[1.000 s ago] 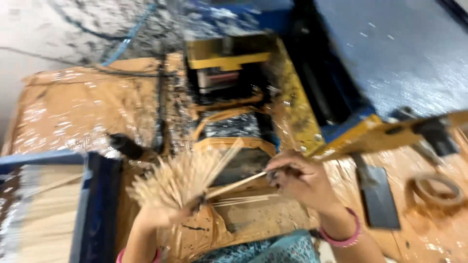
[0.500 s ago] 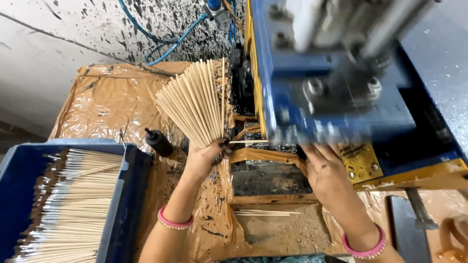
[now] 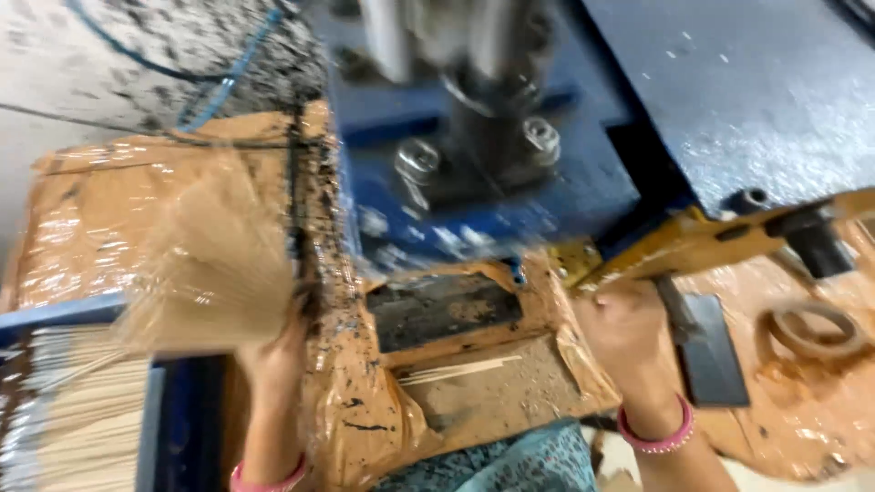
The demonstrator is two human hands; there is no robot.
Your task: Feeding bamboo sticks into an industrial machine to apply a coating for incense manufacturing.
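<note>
Left hand (image 3: 273, 360) gripping fanned stick bundle (image 3: 214, 264) left of blue machine (image 3: 492, 182); sticks risk slipping. Right hand (image 3: 624, 328) closing under yellow lever (image 3: 702, 241): pinching risk.

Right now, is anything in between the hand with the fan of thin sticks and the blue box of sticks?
Nothing visible stands between them. The left hand grips the blurred fan of thin pale wooden sticks right beside the blue plastic crate of sticks, over its near edge. The right hand is apart, at the yellow metal lever.
</note>
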